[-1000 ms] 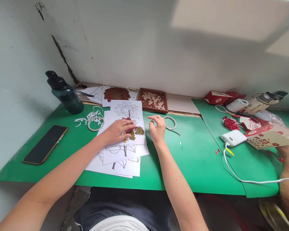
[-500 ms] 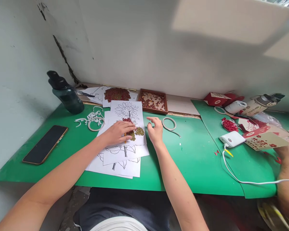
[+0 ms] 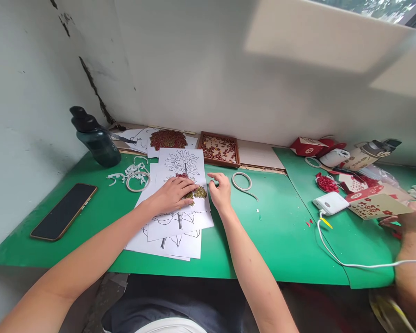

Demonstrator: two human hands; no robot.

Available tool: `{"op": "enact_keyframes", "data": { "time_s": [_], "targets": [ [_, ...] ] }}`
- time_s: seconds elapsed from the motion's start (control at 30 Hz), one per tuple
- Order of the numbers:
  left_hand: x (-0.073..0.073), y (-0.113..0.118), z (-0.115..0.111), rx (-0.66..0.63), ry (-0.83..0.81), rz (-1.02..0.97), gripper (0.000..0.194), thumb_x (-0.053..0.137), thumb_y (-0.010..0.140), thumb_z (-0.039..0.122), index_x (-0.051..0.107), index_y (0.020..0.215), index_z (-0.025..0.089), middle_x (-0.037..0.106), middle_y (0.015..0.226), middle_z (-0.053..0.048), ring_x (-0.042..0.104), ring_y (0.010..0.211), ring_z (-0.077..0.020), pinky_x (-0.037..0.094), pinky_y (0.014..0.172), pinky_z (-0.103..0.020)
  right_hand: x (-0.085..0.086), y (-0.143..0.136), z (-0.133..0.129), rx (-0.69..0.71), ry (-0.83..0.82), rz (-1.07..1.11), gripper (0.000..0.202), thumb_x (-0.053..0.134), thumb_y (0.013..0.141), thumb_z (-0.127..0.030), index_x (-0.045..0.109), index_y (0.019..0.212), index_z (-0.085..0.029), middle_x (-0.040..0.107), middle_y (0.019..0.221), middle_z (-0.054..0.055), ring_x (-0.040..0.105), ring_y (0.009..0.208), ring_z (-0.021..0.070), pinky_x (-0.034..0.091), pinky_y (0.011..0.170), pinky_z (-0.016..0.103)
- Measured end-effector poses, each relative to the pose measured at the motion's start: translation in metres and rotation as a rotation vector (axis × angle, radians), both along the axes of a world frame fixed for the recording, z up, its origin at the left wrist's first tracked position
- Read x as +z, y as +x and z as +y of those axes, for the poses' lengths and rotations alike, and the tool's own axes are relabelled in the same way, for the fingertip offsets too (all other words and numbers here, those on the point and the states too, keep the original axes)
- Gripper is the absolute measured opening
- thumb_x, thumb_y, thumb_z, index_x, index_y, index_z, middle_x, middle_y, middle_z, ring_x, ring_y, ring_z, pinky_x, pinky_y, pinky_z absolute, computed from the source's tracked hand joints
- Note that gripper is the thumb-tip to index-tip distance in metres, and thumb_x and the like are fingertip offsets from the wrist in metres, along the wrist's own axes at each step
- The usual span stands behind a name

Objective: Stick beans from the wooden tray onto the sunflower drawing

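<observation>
Left hand (image 3: 173, 194): lying palm down over the top sheet (image 3: 198, 159), fingers stretching out; whether they're pinching anything underneath, I cannot tell.
Right hand (image 3: 221, 189): curling loosely beside the paper, thumb and forefinger parting, nothing showing between them.
Green beans (image 3: 200, 191): sitting on the top sheet, just right of the left fingertips, between both hands, the left being nearer!
Red beans (image 3: 182, 175): peeking out just beyond the left fingers.
Paper's long axis: running away from the person.
Counting up: two green heaps showing, one partly hiding under fingers; one red heap; at least three sheets overlapping; one tray (image 3: 220, 149) standing behind; one phone (image 3: 64, 210) lying left.
</observation>
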State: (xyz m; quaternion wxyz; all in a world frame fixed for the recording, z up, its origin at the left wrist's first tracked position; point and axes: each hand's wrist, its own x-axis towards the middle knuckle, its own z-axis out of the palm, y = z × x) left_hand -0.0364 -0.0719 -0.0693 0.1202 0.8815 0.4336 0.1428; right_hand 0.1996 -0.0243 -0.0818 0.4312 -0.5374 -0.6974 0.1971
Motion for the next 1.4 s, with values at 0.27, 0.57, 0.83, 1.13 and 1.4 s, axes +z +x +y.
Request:
{"op": "enact_keyframes", "data": {
  "time_s": [0.27, 0.57, 0.83, 1.13, 1.4],
  "targets": [
    [-0.004, -0.001, -0.001, -0.003, 0.003, -0.056, 0.053, 0.041, 0.113, 0.056, 0.047, 0.162, 0.037, 0.056, 0.159, -0.004, 0.047, 0.147, -0.0298, 0.032, 0.125, -0.051, -0.001, 0.002, 0.000, -0.026, -0.011, -0.046, 0.039, 0.051, 0.086, -0.014, 0.080, 0.110, -0.021, 0.077, 0.116, 0.009, 0.060, 0.112, 0.0313, 0.049, 0.101, 0.046],
    [-0.003, -0.009, 0.000, -0.010, 0.009, -0.044, 0.057, 0.037, 0.113, 0.060, 0.050, 0.161, 0.034, 0.054, 0.162, -0.005, 0.046, 0.150, -0.0304, 0.034, 0.124, -0.049, -0.010, 0.004, 0.005, -0.018, -0.010, -0.086, 0.043, 0.051, 0.085, -0.014, 0.079, 0.117, -0.021, 0.078, 0.125, 0.009, 0.059, 0.122, 0.0322, 0.048, 0.109, 0.051],
    [-0.015, -0.014, 0.001, 0.032, -0.063, 0.008, 0.072, 0.034, 0.111, 0.068, 0.025, 0.173, 0.032, 0.028, 0.179, -0.004, 0.023, 0.167, -0.0275, 0.017, 0.134, -0.048, -0.023, 0.007, 0.012, -0.018, 0.016, -0.150, 0.055, 0.051, 0.087, -0.017, 0.070, 0.139, -0.017, 0.068, 0.147, 0.014, 0.053, 0.139, 0.0348, 0.043, 0.121, 0.059],
    [-0.013, -0.012, 0.001, 0.066, -0.116, 0.017, 0.079, 0.036, 0.109, 0.072, 0.022, 0.174, 0.029, 0.023, 0.180, -0.004, 0.020, 0.168, -0.0288, 0.015, 0.136, -0.048, -0.035, 0.009, 0.021, -0.024, 0.086, -0.180, 0.054, 0.054, 0.089, -0.020, 0.070, 0.140, -0.018, 0.069, 0.147, 0.013, 0.055, 0.144, 0.0328, 0.043, 0.124, 0.057],
    [-0.002, -0.016, -0.003, 0.037, -0.127, 0.054, 0.073, 0.037, 0.111, 0.068, 0.029, 0.173, 0.029, 0.026, 0.179, -0.003, 0.024, 0.167, -0.0263, 0.018, 0.135, -0.044, 0.019, 0.015, 0.128, -0.115, 0.021, -0.412, 0.031, 0.058, 0.096, -0.028, 0.085, 0.110, -0.023, 0.078, 0.131, 0.010, 0.056, 0.137, 0.0349, 0.045, 0.117, 0.051]
  ]
}}
